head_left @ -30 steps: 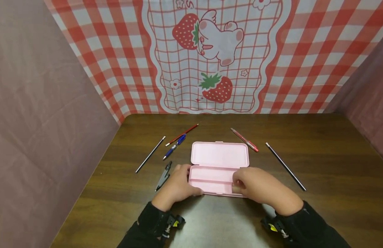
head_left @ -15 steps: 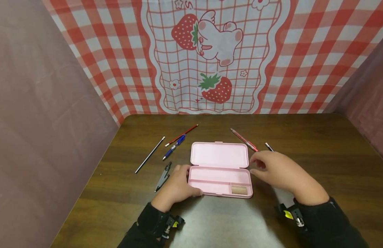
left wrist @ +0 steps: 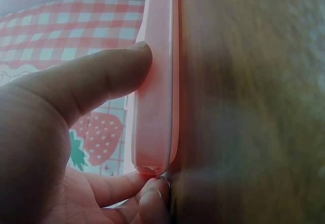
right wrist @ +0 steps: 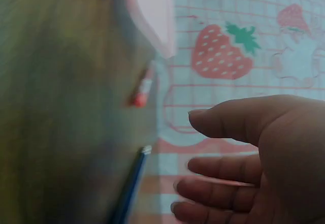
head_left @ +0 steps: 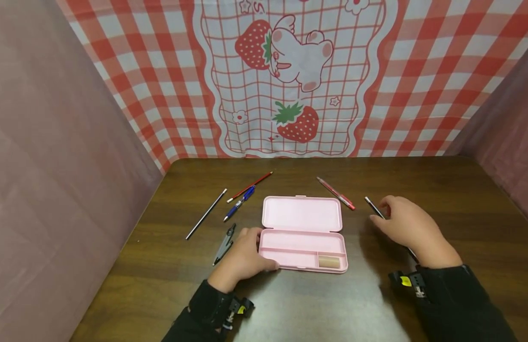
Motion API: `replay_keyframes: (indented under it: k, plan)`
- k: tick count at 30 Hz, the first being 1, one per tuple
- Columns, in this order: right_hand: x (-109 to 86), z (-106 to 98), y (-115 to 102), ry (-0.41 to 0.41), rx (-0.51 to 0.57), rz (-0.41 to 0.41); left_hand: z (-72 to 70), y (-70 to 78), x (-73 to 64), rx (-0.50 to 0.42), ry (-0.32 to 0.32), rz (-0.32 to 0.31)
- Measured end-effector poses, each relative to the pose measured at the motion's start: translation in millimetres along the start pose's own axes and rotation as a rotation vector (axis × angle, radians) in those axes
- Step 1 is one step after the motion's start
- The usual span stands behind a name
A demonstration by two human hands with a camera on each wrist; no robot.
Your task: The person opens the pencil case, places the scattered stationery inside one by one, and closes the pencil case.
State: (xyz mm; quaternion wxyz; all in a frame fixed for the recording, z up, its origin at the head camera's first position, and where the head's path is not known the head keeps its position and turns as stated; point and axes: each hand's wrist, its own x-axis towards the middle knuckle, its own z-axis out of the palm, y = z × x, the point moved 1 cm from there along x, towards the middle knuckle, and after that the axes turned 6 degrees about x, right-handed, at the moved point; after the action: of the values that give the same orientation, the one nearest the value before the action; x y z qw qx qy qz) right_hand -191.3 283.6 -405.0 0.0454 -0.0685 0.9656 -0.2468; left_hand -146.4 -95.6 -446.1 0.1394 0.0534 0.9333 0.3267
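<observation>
A pink pencil case lies on the table with its lid folded back. My left hand grips its left end; the left wrist view has the thumb on the case's front side and the fingertips at its end. A small tan block sits in the front right compartment. My right hand is over a dark pencil with a white end, partly hidden by the hand in the head view. In the right wrist view, thumb and fingers are spread with nothing between them, beside the pencil.
Right of the lid lies a red pen. Left of the case are a grey compass, a blue pen, a red pencil and another dark pencil. A red-checked cloth hangs behind the table.
My right hand has left the case's front right compartment and moved right to the dark pencil, exposing the tan block. My left hand has kept its grip on the case.
</observation>
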Motion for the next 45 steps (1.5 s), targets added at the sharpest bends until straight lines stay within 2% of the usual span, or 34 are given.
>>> replay_keyframes:
  k: [8,16,25,39,45]
  plan:
    - [4.6,13,21,-0.028,-0.012,0.101,-0.5,-0.8,0.2,-0.001,-0.001,-0.002]
    - [6.7,13,28,-0.077,0.010,0.129,-0.6,0.6,-0.6,0.002,0.002,-0.008]
    - [5.6,15,35,-0.081,0.053,0.181,-0.4,0.5,0.8,-0.001,-0.003,-0.012]
    - [6.5,15,37,-0.078,0.056,0.179,0.0,-1.0,0.9,-0.002,-0.009,-0.012]
    - [7.2,14,34,-0.063,0.045,0.142,-0.6,-0.4,0.6,-0.002,-0.009,-0.025]
